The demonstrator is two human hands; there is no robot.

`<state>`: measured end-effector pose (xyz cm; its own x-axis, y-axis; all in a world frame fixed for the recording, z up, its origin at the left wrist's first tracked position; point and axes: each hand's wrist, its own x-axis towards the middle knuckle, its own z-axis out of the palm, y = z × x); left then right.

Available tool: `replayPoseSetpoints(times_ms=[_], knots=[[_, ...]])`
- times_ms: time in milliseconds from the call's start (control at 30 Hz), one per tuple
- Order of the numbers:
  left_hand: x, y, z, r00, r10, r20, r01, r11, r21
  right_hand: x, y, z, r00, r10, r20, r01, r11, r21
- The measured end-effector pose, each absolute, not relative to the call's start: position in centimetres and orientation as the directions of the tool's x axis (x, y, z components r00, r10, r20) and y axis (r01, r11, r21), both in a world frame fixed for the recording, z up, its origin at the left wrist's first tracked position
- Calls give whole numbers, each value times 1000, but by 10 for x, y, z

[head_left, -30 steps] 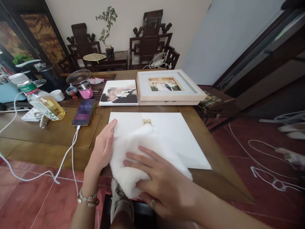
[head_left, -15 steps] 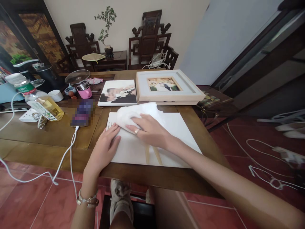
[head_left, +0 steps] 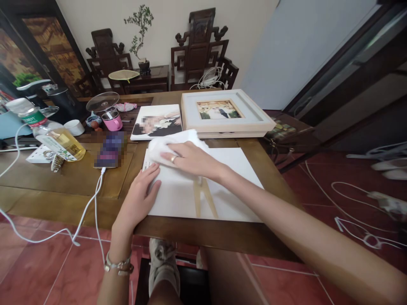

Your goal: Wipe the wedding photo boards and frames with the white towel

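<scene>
A white board (head_left: 235, 186), a picture frame lying face down with a wooden stand piece (head_left: 203, 199) on its back, lies on the wooden table (head_left: 63, 182) in front of me. My right hand (head_left: 187, 159) presses flat on a fluffy white cloth (head_left: 162, 144) at the board's far left corner, fingers stretched out over it. My left hand (head_left: 140, 197) lies flat with fingers open on the board's near left edge, holding it down. A bracelet sits on my left wrist.
Behind the board lie a white framed photo (head_left: 222, 114) and an unframed photo print (head_left: 157, 123). To the left are a pink cup (head_left: 113, 120), a phone (head_left: 110, 154) with a white cable (head_left: 92, 207), a bottle (head_left: 54, 135) and a small bowl (head_left: 73, 126). Carved chairs stand behind.
My right hand has moved the cloth from the board's near edge up to its far left corner, uncovering the wooden stand piece. My left hand stays flat on the left edge.
</scene>
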<state>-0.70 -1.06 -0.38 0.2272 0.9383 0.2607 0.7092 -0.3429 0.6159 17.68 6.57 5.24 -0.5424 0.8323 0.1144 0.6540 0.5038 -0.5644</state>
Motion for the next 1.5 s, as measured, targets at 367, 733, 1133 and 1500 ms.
replayPoseSetpoints(times_ms=[367,733,1133,1500], knots=[[-7,-13,-3,212,945,249,708,-324,627,294,34,25,-355,901,250,772,433,-465],[-6,-12,-3,217,946,242,725,-322,608,320,-72,14,-662,666,344,616,745,-255],[-6,-12,-3,212,947,241,723,-318,613,321,33,14,-413,870,270,764,492,-418],[-8,-12,-4,212,946,246,719,-321,617,312,-5,11,-425,839,340,769,533,-354]])
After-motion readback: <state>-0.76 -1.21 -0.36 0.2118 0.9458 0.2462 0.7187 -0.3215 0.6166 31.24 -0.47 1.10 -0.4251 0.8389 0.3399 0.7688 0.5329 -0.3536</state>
